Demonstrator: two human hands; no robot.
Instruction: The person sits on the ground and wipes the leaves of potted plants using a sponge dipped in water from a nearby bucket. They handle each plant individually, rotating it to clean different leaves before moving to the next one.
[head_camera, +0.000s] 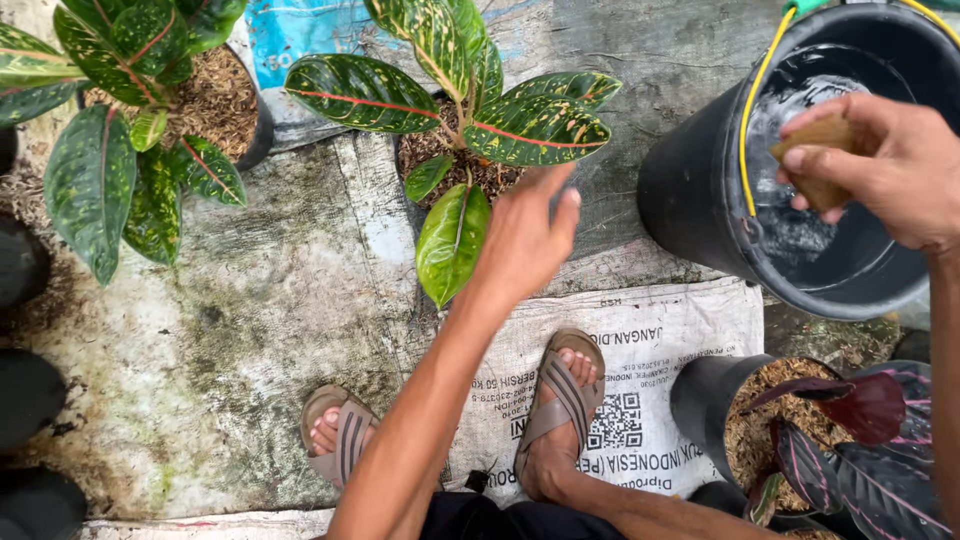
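Plants are sitting in pots across mossy sacking. Far left, a potted plant (120, 110) with red-veined speckled leaves is standing. Beside it, a second potted plant (460, 120) is spreading similar leaves. The left hand (525, 235) is reaching toward this pot, fingers loosely open and extended, holding nothing, hovering just at its edge. Farther right, a black bucket (700, 190) is holding water. The right hand (880, 165) is pinching a small brown sponge (815, 150) over the water. Below, a dark-leaved plant (850, 440) is sitting.
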